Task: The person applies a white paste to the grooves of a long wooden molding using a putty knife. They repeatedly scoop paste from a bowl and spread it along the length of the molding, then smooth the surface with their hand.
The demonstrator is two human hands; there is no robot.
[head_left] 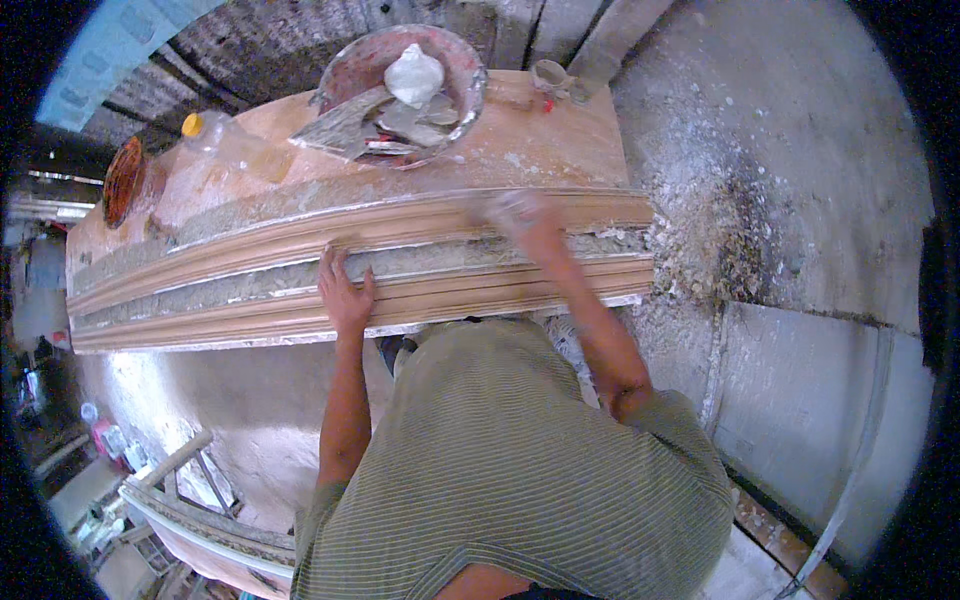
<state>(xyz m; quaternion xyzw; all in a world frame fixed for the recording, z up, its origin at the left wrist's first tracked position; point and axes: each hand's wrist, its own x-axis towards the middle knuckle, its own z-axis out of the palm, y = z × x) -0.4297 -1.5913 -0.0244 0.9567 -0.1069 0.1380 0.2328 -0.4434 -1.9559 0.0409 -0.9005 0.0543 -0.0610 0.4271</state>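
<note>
Two long, tan wooden mouldings with grooved profiles lie side by side in front of me, a far moulding point(400, 222) and a near moulding point(470, 291). A rough grey, white-flecked strip point(400, 262) runs between them. My left hand point(346, 290) lies on the mouldings left of the middle, thumb and fingers apart, holding nothing. On the right part of the far moulding, my right hand point(538, 228) is smeared by motion. Its fingers are closed around a pale greyish-white thing point(505, 210), too blurred to name.
Behind the mouldings, a plaster-stained basin point(470, 60) holds a white lump and flat pieces. A yellow-capped clear bottle point(225, 135), an orange-brown round container point(123, 182) and a small clear cup point(548, 76) are nearby. Debris point(715, 245) litters the floor at right; a wooden frame point(190, 500) stands lower left.
</note>
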